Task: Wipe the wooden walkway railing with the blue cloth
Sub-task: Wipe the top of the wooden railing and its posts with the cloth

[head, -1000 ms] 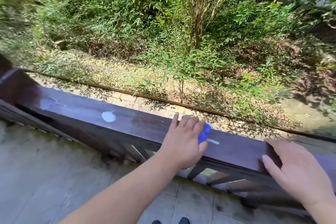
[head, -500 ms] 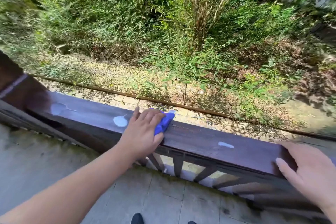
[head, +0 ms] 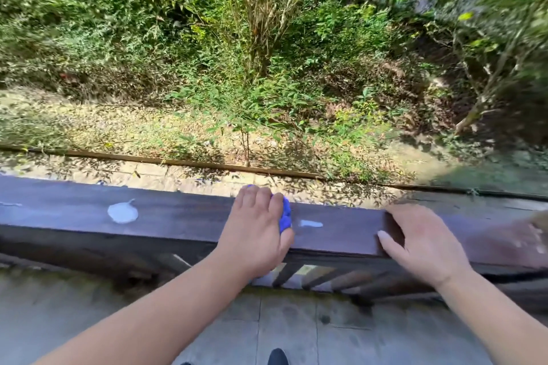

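Head camera looks down, close over railing (head: 184, 216).

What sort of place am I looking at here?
Likely an outdoor raised walkway in woodland: a dark wooden railing over paved flooring, with dense shrubs and leaf litter beyond. The left hand presses a blue cloth on the rail.

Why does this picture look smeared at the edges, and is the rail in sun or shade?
Head view: the bushes at the right and top corners are streaked by motion blur and wide-angle stretch; the railing lies in shade with a dull sheen, while dappled sun falls on the ground beyond; the left hand and blue cloth stay fairly sharp.
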A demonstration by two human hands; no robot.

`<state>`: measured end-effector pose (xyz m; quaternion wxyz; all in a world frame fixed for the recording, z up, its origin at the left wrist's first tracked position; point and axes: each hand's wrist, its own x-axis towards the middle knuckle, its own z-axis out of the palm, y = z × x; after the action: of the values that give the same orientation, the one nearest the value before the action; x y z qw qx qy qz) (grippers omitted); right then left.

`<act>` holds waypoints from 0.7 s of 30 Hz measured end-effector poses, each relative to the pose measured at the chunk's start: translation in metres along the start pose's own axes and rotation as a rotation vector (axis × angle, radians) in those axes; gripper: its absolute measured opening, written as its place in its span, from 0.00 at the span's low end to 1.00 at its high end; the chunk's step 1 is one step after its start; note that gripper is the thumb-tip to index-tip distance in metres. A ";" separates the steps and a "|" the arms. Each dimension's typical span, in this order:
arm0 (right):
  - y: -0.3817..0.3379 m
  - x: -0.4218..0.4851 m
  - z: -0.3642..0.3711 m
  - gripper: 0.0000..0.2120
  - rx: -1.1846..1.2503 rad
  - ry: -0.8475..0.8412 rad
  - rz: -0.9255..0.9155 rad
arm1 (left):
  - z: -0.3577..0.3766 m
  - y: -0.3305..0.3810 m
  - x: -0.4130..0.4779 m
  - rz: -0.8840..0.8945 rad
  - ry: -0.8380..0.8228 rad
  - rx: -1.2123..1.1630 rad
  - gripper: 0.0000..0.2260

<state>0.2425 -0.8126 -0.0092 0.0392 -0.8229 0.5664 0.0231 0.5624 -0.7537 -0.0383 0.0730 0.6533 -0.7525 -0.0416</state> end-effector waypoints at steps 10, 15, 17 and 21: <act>0.008 0.002 0.010 0.30 0.044 0.049 -0.063 | 0.005 0.110 0.038 0.146 -0.062 0.021 0.25; 0.012 0.005 0.016 0.29 0.018 0.046 -0.049 | 0.000 0.060 0.024 0.137 -0.014 0.090 0.24; 0.014 0.007 0.020 0.29 0.020 0.024 -0.021 | -0.005 0.023 0.009 0.100 -0.007 0.104 0.24; 0.020 0.006 0.023 0.28 0.051 -0.003 0.036 | -0.022 -0.071 -0.028 0.030 -0.025 0.149 0.27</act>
<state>0.2260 -0.8232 -0.0331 0.0605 -0.8112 0.5815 0.0106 0.6393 -0.7358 -0.0294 0.0156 0.6450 -0.7640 0.0074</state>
